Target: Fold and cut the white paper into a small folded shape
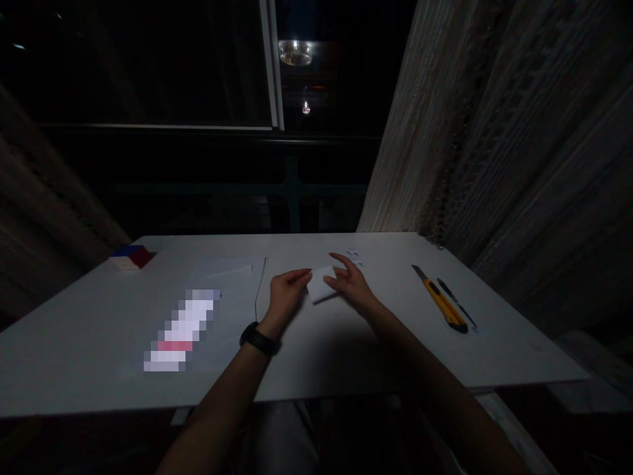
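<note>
A small white piece of paper (320, 285) is held between both my hands just above the middle of the white table (346, 356). My left hand (287, 292), with a black band on its wrist, pinches the paper's left edge. My right hand (350, 282) grips the right side, its index finger stretched over the top. A few tiny white paper scraps (354, 253) lie just beyond my right hand.
A yellow utility knife (443, 301) and a dark pen (457, 303) lie at the right. White paper sheets (232, 280) and a blurred strip (180, 330) lie at the left. A red, blue and white block (132, 256) sits at the far left corner. Curtains hang on the right.
</note>
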{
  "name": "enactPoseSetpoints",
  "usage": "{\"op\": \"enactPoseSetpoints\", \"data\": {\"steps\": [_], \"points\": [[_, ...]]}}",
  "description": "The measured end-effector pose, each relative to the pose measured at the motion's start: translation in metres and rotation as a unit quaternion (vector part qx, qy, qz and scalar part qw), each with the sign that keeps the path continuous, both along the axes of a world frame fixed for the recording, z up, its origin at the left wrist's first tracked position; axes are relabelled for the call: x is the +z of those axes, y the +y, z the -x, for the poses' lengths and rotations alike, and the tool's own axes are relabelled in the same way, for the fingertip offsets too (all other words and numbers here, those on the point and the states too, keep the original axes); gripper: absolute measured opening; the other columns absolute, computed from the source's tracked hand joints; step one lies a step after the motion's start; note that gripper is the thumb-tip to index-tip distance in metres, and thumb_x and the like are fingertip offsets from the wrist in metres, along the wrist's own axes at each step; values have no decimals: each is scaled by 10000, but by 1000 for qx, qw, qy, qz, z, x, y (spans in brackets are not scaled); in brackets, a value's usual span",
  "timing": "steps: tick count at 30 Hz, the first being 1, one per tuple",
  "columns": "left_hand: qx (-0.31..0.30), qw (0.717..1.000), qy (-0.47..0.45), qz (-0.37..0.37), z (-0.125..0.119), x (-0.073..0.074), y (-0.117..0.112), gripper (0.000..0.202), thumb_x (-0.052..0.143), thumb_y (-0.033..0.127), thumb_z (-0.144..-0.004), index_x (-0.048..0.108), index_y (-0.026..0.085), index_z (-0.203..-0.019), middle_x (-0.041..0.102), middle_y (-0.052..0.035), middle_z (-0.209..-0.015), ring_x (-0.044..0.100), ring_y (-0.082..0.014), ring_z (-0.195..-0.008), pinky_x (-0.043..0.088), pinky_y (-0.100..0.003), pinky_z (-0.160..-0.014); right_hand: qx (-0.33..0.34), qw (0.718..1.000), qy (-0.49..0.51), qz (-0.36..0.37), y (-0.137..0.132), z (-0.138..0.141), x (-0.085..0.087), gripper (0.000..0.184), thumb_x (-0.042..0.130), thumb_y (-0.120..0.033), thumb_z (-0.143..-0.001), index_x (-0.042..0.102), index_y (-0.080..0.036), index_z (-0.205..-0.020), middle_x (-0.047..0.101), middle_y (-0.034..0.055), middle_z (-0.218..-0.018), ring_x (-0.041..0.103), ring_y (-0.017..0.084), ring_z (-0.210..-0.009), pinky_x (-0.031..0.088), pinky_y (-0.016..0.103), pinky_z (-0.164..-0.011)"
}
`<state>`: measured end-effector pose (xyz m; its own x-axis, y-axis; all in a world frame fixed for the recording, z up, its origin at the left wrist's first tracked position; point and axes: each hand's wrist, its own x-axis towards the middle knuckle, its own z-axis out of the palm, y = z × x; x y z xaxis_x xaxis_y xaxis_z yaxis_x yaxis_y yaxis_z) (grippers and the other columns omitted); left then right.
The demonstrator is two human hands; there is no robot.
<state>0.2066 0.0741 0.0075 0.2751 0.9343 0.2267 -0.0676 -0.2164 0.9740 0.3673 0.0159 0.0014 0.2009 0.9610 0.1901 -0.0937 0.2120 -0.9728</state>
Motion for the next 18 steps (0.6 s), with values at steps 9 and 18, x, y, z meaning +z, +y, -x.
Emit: {"op": "enactPoseSetpoints", "data": {"steps": [9, 18], "points": [[-22, 998, 58, -22, -3, -2, -3, 328, 699, 363, -640, 714, 144, -884, 709, -95, -828, 639, -190, -736, 481, -290, -684, -45, 996, -74, -13, 2, -3, -3, 365, 714, -340, -603, 647, -149, -906, 612, 10, -625, 573, 136, -544, 409, 241, -498], [3, 997, 68, -23, -4, -1, -4, 371, 736, 325, -577, 708, 153, -905, 688, -65, -722, 615, -160, -654, 461, -264, -629, -68, 996, -53, 7, 2, -2, 0, 335, 726, -363, -559, 644, -150, -805, 588, 2, -575, 552, 134, -508, 391, 239, -467]]}}
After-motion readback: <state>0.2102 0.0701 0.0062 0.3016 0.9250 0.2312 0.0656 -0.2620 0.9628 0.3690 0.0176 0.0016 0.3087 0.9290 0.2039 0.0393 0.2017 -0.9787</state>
